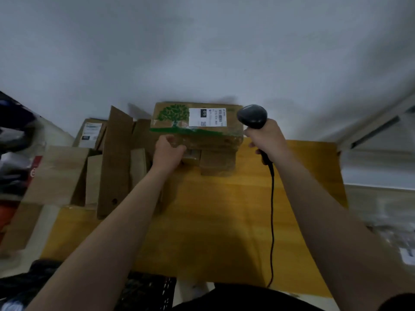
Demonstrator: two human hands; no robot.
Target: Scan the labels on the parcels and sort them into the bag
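Now our left grip (pixel 168 151) curls its fingers round the near left corner of the tree-printed parcel (pixel 231 131), which tops a stack of smaller boxes (pixel 217 162) at the far edge of the yellow surface (pixel 224 221). Our right grip (pixel 266 138) is closed round the scanner (pixel 252 116), held just right of the parcel's white label (pixel 207 117), cable (pixel 272 209) hanging down.

A parcel-sorting room: label-bearing cardboard parcels (pixel 197 122) stack at the far edge of a wooden table (pixel 213 209) against a white wall (pixel 202 52), open cartons (pixel 116 153) crowd the table's left side, and a corded barcode scanner (pixel 252 116) is above it.
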